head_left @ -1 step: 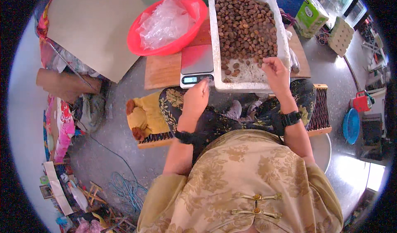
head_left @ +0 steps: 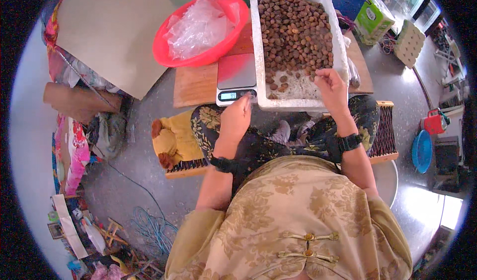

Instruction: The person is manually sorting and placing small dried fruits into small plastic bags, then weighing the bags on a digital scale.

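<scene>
A white foam box holds many small brown pieces, rounded like dried fruits or nuts; only a few lie scattered at its near end. Over that end, at the right, my right hand is closed in a pinch; what its fingertips hold, if anything, is too small to name. To the left of the box stands a flat kitchen scale with a lit display and a reddish reflection on its plate. My left hand is closed at the scale's near right corner, by its buttons. Whatever it grips is hidden.
A red basin with clear plastic bags sits behind the scale. Box, basin and scale rest on a low wooden board. Beyond the box's right side are a green package and an egg tray.
</scene>
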The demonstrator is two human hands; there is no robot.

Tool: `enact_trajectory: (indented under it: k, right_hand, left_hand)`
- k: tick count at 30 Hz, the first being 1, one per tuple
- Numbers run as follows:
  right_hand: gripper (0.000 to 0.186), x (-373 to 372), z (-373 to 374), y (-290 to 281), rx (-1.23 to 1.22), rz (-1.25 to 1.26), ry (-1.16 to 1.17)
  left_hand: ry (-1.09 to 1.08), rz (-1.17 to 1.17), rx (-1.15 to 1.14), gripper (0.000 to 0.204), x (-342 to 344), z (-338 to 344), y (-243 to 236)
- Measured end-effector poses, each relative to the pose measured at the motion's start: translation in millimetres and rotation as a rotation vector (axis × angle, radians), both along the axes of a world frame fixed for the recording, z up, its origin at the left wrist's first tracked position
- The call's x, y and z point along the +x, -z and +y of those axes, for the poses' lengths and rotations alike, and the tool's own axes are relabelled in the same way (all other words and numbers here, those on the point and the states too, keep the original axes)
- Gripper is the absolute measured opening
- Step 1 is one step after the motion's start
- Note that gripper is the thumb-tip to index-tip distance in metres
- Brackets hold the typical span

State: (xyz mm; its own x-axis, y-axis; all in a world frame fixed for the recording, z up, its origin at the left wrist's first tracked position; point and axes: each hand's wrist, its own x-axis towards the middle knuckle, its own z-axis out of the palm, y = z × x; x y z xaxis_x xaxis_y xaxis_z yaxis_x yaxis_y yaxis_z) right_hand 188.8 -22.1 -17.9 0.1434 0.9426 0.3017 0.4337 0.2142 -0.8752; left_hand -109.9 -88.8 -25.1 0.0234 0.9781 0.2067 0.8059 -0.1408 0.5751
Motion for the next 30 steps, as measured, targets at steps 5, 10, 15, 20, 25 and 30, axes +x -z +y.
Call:
enact_trajectory:
  k: [5, 10, 15, 20, 25, 30]
  right_hand:
    - [0.015, -5.0, -5.2, -12.6, -0.036, 0.004, -0.009]
    - [0.014, -5.0, -4.9, -12.0, -0.036, -0.013, -0.005]
    - [0.014, -3.5, -2.8, -7.4, -0.023, 0.023, -0.034]
    - [0.013, -3.7, -3.2, -10.1, -0.022, 0.022, -0.046]
    - [0.012, -2.6, -3.6, -10.4, -0.032, 0.017, -0.040]
    - [0.012, -1.7, -3.3, -7.5, -0.029, 0.007, -0.035]
  left_hand:
    - [-0.003, 0.084, -0.024, 0.032, 3.8, 2.7, 3.2]
    - [0.008, 0.110, -0.002, 0.032, 7.1, 3.3, 4.0]
    - [0.023, 0.203, -0.061, 0.032, 8.0, 5.3, 0.2]
    - [0.012, 0.194, -0.036, 0.031, 10.3, 5.3, 1.0]
    - [-0.011, 0.169, -0.022, 0.031, 10.9, 4.2, 4.4]
    - [-0.046, -0.225, -0.062, 0.027, 5.1, -6.2, 9.5]
